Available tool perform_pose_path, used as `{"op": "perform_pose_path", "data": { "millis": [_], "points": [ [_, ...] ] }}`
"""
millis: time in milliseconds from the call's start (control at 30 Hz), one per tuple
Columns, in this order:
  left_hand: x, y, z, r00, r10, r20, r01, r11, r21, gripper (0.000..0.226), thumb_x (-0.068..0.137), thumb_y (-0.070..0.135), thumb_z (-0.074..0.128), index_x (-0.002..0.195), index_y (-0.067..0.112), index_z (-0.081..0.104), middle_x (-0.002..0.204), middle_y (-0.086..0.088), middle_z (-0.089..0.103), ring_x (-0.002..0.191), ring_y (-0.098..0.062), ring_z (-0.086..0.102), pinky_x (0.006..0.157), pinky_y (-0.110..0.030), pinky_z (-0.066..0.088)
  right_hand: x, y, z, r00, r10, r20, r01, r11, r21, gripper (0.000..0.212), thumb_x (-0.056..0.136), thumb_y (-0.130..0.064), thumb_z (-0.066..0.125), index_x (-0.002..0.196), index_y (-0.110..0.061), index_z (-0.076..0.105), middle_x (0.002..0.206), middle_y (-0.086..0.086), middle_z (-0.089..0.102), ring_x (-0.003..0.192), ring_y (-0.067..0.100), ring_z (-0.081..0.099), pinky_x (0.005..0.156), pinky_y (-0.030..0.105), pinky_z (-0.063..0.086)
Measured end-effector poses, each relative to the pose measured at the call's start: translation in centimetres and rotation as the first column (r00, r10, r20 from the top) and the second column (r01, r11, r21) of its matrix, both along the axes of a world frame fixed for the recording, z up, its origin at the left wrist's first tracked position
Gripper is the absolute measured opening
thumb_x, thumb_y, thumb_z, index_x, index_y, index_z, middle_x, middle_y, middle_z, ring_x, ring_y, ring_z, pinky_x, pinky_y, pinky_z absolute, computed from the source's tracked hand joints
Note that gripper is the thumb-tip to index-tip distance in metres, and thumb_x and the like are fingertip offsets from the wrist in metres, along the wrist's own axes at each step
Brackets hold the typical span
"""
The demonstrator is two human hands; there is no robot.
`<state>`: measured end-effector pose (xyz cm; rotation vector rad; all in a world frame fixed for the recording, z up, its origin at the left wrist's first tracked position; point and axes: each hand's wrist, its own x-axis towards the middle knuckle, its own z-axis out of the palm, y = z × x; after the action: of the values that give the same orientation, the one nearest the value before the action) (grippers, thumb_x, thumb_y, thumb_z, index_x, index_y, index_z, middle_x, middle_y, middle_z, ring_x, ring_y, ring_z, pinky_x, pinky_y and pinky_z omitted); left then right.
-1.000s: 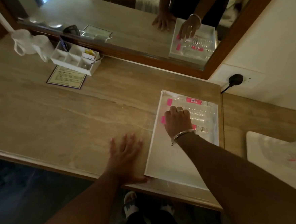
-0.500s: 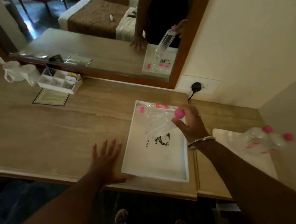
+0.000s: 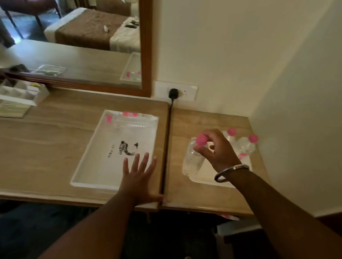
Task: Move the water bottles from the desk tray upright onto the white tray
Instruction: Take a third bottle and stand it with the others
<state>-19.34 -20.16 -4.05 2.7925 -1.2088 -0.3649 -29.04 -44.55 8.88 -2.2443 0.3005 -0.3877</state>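
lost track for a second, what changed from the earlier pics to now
The right hand lifted a water bottle off the desk tray and carried it right to the white tray, standing it upright beside two others. Its grip is still on the neck. The left hand slid onto the desk tray's corner. One bottle still lies in the desk tray.

Cream walls (image 3: 242,53) meeting at a corner; wood-framed mirror (image 3: 71,31) reflecting a bed; wooden counter (image 3: 33,150); wall socket (image 3: 175,91); dark floor (image 3: 17,230).
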Motion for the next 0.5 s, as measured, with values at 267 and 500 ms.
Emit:
{"op": "perform_pose_path", "data": {
  "millis": [267, 500],
  "points": [
    [-6.5, -8.3, -2.1, 0.994, -0.026, -0.105, 0.030, 0.999, 0.039, 0.140, 0.051, 0.105, 0.040, 0.152, 0.030, -0.020, 0.163, -0.010, -0.020, 0.145, -0.035, -0.024, 0.113, -0.063, -0.017, -7.5, -7.8, -1.5, 0.983, -0.165, -0.080, 0.165, 0.986, -0.006, 0.031, 0.075, -0.024, 0.075, 0.100, -0.017, 0.056, 0.100, 0.002, 0.057, 0.094, 0.021, 0.058, 0.078, 0.035, 0.050],
    [-6.4, -11.7, -5.1, 0.986, -0.092, -0.142, 0.105, 0.991, 0.086, 0.143, 0.049, 0.105, 0.038, 0.151, 0.026, -0.024, 0.160, -0.012, -0.028, 0.143, -0.037, -0.028, 0.114, -0.063, -0.016, -8.1, -10.6, -3.6, 0.865, -0.466, -0.188, 0.403, 0.867, -0.293, 0.047, 0.065, -0.054, 0.075, 0.084, -0.016, 0.055, 0.082, 0.003, 0.060, 0.070, 0.020, 0.056, 0.061, 0.034, 0.049]
  ]
}}
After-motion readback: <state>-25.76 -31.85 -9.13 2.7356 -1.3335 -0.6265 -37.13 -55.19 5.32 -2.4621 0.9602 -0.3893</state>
